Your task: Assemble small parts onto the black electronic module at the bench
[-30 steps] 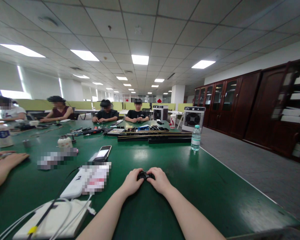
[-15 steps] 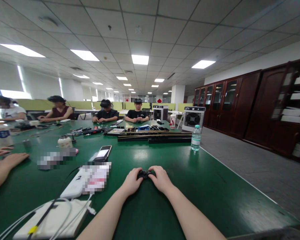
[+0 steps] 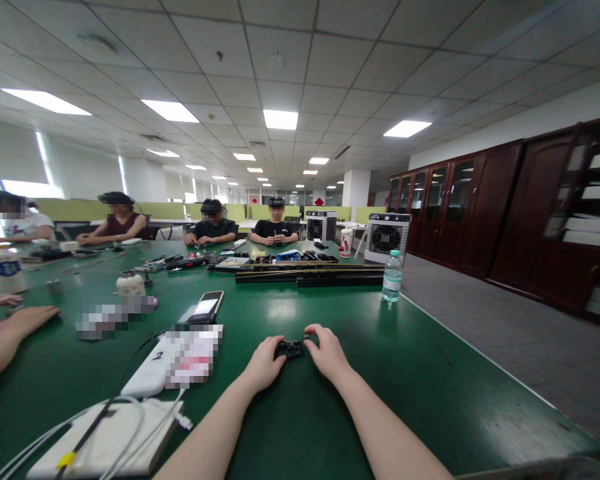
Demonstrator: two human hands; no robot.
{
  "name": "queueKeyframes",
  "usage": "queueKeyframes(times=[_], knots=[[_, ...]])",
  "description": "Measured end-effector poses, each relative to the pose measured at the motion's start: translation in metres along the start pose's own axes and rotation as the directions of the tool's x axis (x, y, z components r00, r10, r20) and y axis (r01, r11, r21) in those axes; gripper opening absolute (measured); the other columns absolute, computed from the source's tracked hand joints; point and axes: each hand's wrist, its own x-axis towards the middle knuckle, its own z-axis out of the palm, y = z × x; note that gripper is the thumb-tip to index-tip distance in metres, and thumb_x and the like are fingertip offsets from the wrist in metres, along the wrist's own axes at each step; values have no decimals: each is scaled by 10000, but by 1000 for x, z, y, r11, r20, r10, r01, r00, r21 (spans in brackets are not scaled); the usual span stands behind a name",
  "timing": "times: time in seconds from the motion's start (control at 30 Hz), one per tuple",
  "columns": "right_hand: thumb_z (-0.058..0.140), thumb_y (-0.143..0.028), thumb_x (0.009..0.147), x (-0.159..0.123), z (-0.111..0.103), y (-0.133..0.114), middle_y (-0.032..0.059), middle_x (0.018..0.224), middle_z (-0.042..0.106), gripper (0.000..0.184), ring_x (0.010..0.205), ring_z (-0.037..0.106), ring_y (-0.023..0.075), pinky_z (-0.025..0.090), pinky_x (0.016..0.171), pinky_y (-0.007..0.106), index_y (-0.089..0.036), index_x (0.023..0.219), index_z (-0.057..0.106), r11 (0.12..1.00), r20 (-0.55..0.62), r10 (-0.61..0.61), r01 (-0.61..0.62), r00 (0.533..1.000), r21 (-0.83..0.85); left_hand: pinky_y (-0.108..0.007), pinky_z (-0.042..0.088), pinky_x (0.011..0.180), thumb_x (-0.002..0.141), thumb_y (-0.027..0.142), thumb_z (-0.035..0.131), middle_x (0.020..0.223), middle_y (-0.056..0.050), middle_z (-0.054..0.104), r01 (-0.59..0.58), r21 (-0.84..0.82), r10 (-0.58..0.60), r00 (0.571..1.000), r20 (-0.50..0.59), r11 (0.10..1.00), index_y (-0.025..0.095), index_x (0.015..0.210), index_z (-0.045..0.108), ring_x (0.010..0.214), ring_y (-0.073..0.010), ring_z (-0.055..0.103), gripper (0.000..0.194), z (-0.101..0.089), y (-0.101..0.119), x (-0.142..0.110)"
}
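Note:
A small black object (image 3: pixel 290 347) rests on the green table (image 3: pixel 430 373), held between both of my hands. My left hand (image 3: pixel 263 362) is curled and grips its left end. My right hand (image 3: pixel 327 349) pinches its right end with fingertips, some fingers raised. I cannot make out what the black object is.
A phone (image 3: pixel 205 307), a white power bank (image 3: pixel 147 377) and a white box with cables (image 3: pixel 105 440) lie to my left. A water bottle (image 3: pixel 392 275) and black rails (image 3: pixel 305 273) stand further back. A neighbour's hands (image 3: pixel 15 317) rest at left; several people sit at the far end.
My right hand has lifted and opened slightly, shifting from a wrapped grip to a fingertip pinch on the black object. The left hand has barely moved.

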Motion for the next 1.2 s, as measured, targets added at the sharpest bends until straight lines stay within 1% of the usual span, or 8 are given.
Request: queueKeyframes(times=[0.33,0.53,0.67,0.8,0.93,1.03,1.2], knots=[[512,-198,789,1,-5,1,49,1005,654,228,991,577,205,430,888,343,-222,1000,594,1000,-59,20,-19,998,18,-315,369,991,731,185,515,1164,-109,585,13,3,-13,1000,11,1000,145,1164,538,1101,-216,533,435,-2,2,-1],[511,-195,785,1,-7,2,49,1010,651,231,992,572,211,428,895,353,-219,1000,592,999,-81,35,-33,996,36,-308,368,987,730,181,511,1166,-138,576,13,17,-14,1000,21,1000,90,1184,520,1099,-220,531,463,-2,2,0],[505,-198,785,2,-8,3,56,1015,647,241,989,572,211,430,897,352,-210,1011,590,998,-104,43,-38,994,49,-316,368,990,735,179,515,1172,-120,577,10,10,-10,1000,16,1000,126,1175,526,1104,-219,529,443,-2,1,0],[500,-204,785,2,-8,4,52,1012,646,250,984,573,209,433,896,358,-211,1019,589,997,-122,54,-48,991,55,-326,365,998,736,168,516,1184,-131,571,6,8,-6,1000,19,1000,109,1179,520,1115,-225,523,447,-1,0,0],[503,-199,774,3,-7,6,50,980,653,245,954,583,206,443,883,360,-205,1000,597,996,-158,42,-28,987,88,-326,360,1005,731,150,521,1194,-115,570,9,10,-9,1000,12,1000,137,1187,511,1122,-214,523,457,1,-1,1],[501,-198,768,3,-6,6,53,978,655,248,949,586,208,446,877,362,-203,996,599,994,-181,40,-22,983,103,-320,358,1009,728,142,527,1208,-117,560,22,1,-22,1000,8,1000,130,1207,490,1134,-212,517,480,2,-2,1],[488,-203,770,3,-8,5,57,982,655,252,953,586,210,447,878,365,-199,997,598,995,-197,39,-20,980,99,-318,367,1002,727,140,531,1190,-111,572,24,-22,-24,1000,4,999,135,1167,514,1122,-213,525,441,2,-3,1]])
